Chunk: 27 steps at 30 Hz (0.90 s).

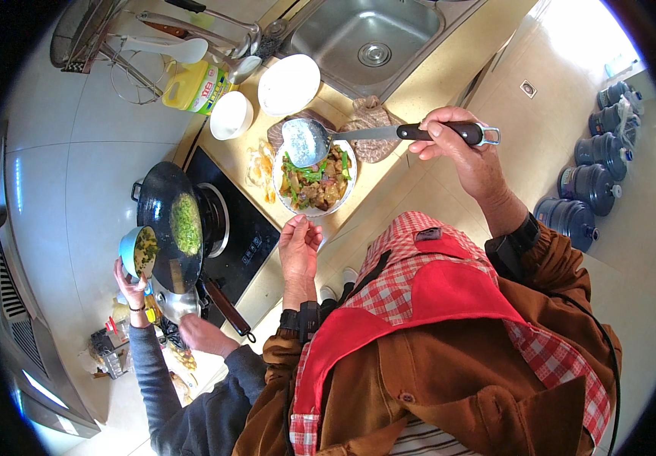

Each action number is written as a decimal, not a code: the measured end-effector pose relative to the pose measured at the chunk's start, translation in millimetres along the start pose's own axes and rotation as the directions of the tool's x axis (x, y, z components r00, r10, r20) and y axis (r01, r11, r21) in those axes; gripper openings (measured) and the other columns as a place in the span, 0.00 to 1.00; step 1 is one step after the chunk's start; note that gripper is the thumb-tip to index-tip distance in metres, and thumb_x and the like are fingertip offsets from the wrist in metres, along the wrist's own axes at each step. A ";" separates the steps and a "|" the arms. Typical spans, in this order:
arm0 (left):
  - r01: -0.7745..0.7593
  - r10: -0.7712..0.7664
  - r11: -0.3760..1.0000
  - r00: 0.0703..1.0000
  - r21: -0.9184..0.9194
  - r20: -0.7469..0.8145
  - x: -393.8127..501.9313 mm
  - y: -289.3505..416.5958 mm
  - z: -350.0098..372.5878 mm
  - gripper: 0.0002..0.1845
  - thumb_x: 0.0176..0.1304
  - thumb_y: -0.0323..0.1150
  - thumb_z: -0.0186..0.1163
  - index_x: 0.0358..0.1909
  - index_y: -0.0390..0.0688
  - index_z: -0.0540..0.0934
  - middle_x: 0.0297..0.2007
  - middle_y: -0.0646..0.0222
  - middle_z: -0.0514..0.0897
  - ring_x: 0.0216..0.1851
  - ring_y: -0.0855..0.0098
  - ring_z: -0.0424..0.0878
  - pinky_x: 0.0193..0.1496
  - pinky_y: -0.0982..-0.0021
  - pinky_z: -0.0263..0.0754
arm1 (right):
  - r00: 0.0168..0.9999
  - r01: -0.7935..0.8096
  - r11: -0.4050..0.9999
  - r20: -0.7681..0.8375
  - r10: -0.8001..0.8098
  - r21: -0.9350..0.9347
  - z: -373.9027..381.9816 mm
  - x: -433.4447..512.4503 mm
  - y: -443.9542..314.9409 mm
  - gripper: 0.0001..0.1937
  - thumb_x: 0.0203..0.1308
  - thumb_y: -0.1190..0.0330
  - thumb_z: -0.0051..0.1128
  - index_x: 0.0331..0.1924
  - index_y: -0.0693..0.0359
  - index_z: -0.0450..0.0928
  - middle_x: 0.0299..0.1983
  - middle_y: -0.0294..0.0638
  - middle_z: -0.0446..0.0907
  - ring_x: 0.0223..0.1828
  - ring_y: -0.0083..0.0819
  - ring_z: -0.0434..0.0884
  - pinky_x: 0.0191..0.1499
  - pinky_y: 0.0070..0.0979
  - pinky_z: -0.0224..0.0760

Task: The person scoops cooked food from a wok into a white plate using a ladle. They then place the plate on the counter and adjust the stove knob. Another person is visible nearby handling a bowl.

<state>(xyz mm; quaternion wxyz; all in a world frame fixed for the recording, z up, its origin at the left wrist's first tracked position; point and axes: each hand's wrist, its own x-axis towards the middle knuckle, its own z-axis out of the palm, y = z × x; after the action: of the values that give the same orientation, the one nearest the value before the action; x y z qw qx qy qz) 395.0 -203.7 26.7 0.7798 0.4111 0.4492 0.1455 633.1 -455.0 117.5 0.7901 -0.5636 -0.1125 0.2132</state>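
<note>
My right hand (456, 139) grips the dark riveted handle of a metal wok spatula (371, 134). The wet, whitish blade hangs above the far side of a white dish (352, 183) holding cooked meat pieces and green vegetables (319, 185). At the dish's near rim is my left hand (299, 245), thumb and fingers drawn together; whether they touch the rim I cannot tell. A patterned brown cloth (371, 128) lies beside the dish, under the spatula's shaft. To the dish's left lies a crumpled clear plastic bag (261, 170) with yellowish bits in it.
Left, a co-worker's hand (129, 285) tips a light blue bowl (128, 251) over a black wok (160, 188) holding a green chopped mixture (185, 224). An induction hob (254, 228), white bowl (231, 115), white dish (289, 85), yellow jug (191, 88) and steel sink (333, 34) surround the counter.
</note>
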 end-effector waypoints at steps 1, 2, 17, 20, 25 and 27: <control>0.000 0.000 1.000 1.000 -0.001 0.004 0.1 0.2 0.0 0.07 0.65 0.31 0.64 0.42 0.42 0.78 0.31 0.69 0.83 0.32 0.71 0.82 0.33 0.74 0.81 | 1.000 0.003 1.000 0.000 -0.003 0.004 -0.1 0.2 0.3 0.08 0.66 0.71 0.57 0.43 0.68 0.80 0.36 0.43 0.84 0.35 0.32 0.87 0.38 0.22 0.83; 0.000 0.000 1.000 1.000 -0.002 0.008 0.2 0.5 0.0 0.07 0.65 0.31 0.64 0.42 0.42 0.78 0.31 0.69 0.83 0.32 0.71 0.82 0.33 0.74 0.81 | 1.000 0.000 1.000 -0.004 0.000 0.005 -0.3 0.3 0.5 0.08 0.66 0.71 0.57 0.43 0.68 0.80 0.36 0.43 0.84 0.35 0.32 0.87 0.38 0.22 0.83; 0.009 -0.009 1.000 1.000 0.014 -0.007 1.2 1.1 3.7 0.06 0.65 0.31 0.64 0.41 0.43 0.78 0.31 0.70 0.82 0.32 0.72 0.82 0.33 0.74 0.81 | 1.000 -0.002 1.000 -0.009 0.002 0.020 -2.8 0.6 0.8 0.08 0.67 0.71 0.56 0.43 0.68 0.80 0.37 0.43 0.83 0.36 0.32 0.87 0.38 0.23 0.83; 0.008 -0.008 1.000 1.000 0.004 0.002 1.2 1.5 4.0 0.07 0.65 0.31 0.64 0.41 0.43 0.78 0.31 0.70 0.81 0.32 0.71 0.82 0.34 0.74 0.81 | 1.000 -0.013 1.000 -0.009 0.013 0.022 -2.9 1.5 0.6 0.08 0.67 0.70 0.56 0.44 0.68 0.80 0.38 0.43 0.83 0.36 0.32 0.87 0.39 0.24 0.83; 0.011 -0.011 1.000 1.000 0.005 0.006 1.8 3.8 2.5 0.07 0.65 0.30 0.63 0.42 0.42 0.78 0.31 0.69 0.81 0.32 0.71 0.82 0.34 0.74 0.80 | 1.000 -0.011 0.999 -0.005 0.011 0.031 -2.9 2.4 0.0 0.08 0.67 0.70 0.56 0.44 0.67 0.80 0.38 0.42 0.83 0.36 0.33 0.87 0.38 0.24 0.83; 0.010 -0.010 1.000 1.000 0.004 0.015 3.1 3.4 3.1 0.07 0.66 0.30 0.63 0.42 0.42 0.78 0.31 0.69 0.81 0.31 0.71 0.81 0.34 0.74 0.80 | 1.000 -0.007 0.999 -0.014 0.007 0.040 -3.4 2.5 -0.1 0.08 0.67 0.71 0.56 0.44 0.67 0.80 0.38 0.43 0.83 0.36 0.33 0.87 0.38 0.23 0.83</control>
<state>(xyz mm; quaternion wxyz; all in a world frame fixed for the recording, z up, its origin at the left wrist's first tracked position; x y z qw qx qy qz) 399.7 -201.3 28.3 0.7831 0.4116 0.4455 0.1376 636.8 -456.8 116.3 0.8012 -0.5497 -0.1006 0.2140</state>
